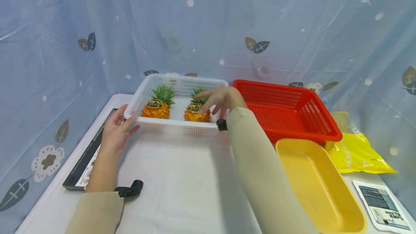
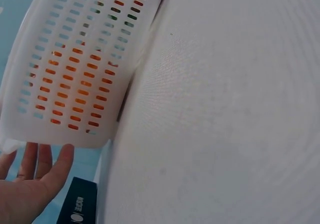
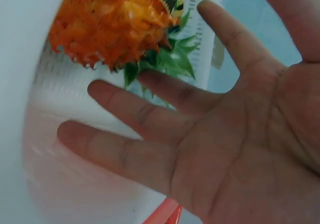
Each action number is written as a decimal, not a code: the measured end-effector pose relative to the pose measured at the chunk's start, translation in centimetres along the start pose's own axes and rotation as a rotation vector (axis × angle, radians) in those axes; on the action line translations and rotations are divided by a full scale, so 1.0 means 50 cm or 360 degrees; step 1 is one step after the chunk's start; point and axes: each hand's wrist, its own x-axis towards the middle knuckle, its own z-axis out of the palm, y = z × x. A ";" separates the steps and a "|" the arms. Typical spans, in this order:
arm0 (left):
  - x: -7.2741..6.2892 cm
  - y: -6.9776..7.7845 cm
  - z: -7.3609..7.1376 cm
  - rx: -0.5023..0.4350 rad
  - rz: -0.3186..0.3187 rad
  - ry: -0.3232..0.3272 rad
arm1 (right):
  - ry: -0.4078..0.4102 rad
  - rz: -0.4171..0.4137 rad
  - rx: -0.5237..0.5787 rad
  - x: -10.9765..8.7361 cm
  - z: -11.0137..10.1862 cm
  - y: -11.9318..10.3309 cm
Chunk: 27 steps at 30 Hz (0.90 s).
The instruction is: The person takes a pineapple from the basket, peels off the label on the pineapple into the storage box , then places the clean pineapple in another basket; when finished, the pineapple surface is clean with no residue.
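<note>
Two small orange pineapples, a left one (image 1: 155, 109) and a right one (image 1: 196, 115), lie in a white slotted plastic basket (image 1: 178, 124). Both have green crowns and black-and-gold labels. At the basket's front left corner is my left hand (image 1: 115, 133), its fingertips against the end wall; the left wrist view shows these fingers (image 2: 62, 166) fairly straight. Over the right pineapple reaches my right hand (image 1: 221, 100), holding nothing. The right wrist view has its fingers (image 3: 117, 154) spread beside the pineapple's orange body (image 3: 112, 23) and leaves.
A red slotted basket (image 1: 286, 133) stands right of the white one. In front of it sits a yellow tray (image 1: 312, 176). Farther right lie a yellow bag (image 1: 360, 152) and a white packet (image 1: 383, 205). A black-and-white box (image 1: 87, 161) lies under my left forearm's side.
</note>
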 end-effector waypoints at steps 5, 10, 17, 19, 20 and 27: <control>0.003 0.005 0.007 0.0052 -0.0017 0.0002 | 0.0015 0.0062 -0.0013 0.000 0.001 -0.002; 0.002 0.003 0.007 0.0052 -0.0037 0.0031 | 0.0052 0.0094 0.0070 0.001 0.007 -0.005; -0.001 -0.001 0.004 -0.0008 -0.0016 0.0014 | 0.0109 0.0087 0.0011 -0.001 0.024 -0.012; 0.000 -0.001 0.003 -0.0010 -0.0002 0.0008 | 0.0141 0.0066 -0.0068 -0.001 0.027 -0.016; 0.000 -0.002 0.003 -0.0007 0.0001 0.0011 | 0.0155 0.0053 -0.0121 0.000 0.028 -0.017; 0.000 -0.006 0.000 -0.0010 0.0008 0.0004 | 0.0182 0.0013 -0.0385 0.005 0.034 -0.023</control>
